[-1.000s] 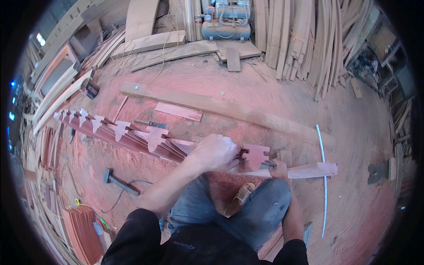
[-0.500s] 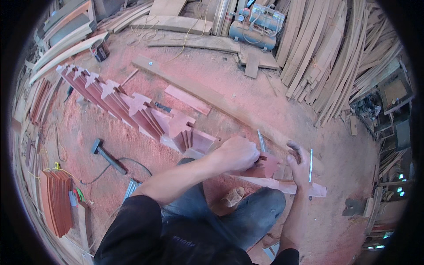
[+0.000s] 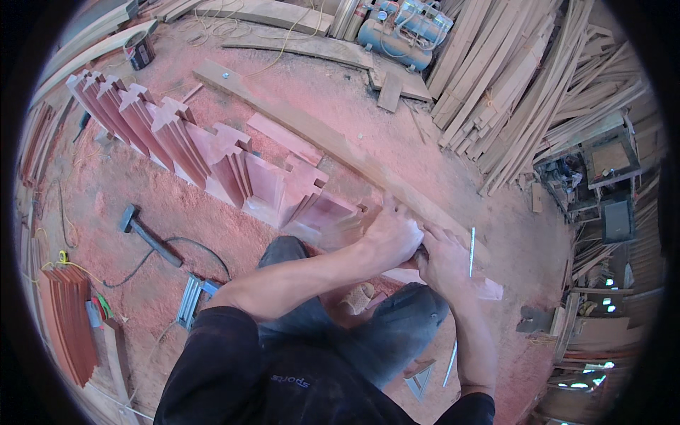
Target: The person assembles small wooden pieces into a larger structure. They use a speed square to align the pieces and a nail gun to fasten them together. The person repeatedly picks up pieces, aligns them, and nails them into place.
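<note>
My left hand [image 3: 393,237] is closed, its fingers curled down at the grooved reddish wooden piece, which the hands now mostly hide. Against it, my right hand [image 3: 445,261] is also closed over the same spot, fingertips out of sight. Below them the pale base strip [image 3: 489,288] sticks out to the right. A row of upright pink profiled wooden pieces [image 3: 234,166] runs from there to the far left. Beside my right wrist stands a thin metal rod [image 3: 472,251]. Another thin length [image 3: 450,363] shows below the forearm; whether they are one rod I cannot tell.
A hammer [image 3: 149,234] and a blue-grey tool [image 3: 190,301] with a cable lie at the left, near stacked red-brown boards [image 3: 67,322]. Beyond the row lies a long plank [image 3: 304,134]. An air compressor [image 3: 400,35] and timber piles [image 3: 496,85] stand at the back.
My right hand, open and apart before, has come left and closed in against my left hand. The left hand stays at the wooden piece. The whole view has shifted somewhat.
</note>
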Demonstrator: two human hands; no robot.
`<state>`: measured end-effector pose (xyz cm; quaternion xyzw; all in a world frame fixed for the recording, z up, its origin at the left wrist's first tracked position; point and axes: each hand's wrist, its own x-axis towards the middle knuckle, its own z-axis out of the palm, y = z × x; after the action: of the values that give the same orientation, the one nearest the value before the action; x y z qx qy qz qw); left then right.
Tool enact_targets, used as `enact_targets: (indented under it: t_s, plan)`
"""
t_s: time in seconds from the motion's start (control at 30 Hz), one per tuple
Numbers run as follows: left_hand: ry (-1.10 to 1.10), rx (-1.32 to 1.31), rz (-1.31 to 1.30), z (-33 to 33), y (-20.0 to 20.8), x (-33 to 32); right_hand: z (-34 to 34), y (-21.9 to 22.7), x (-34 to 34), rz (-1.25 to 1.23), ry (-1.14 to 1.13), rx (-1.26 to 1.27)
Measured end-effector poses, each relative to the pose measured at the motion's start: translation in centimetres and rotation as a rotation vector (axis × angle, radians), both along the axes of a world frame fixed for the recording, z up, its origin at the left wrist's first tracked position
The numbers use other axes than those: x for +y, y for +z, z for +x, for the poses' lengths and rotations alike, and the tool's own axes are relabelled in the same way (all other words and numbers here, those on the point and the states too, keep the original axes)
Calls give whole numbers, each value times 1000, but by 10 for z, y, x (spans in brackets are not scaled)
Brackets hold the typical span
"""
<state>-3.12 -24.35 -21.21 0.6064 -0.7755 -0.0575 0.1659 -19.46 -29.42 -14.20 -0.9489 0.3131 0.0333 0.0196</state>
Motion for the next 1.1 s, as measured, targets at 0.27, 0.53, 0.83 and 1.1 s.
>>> enact_targets:
  t_s: [0.27, 0.53, 0.83, 1.1]
  plan:
    - [141, 339, -462, 47, 25, 75, 1, -18, 0, -17, 34, -153]
    - [1307, 562, 65, 150, -182, 352, -29, -46, -7, -50, 108, -208]
    - [1469, 424, 532, 56, -354, 462, -28, -45, -1, -37, 26, -167]
    - [1585, 325, 574, 129, -240, 451, -12, -33, 11, 21, -25, -240]
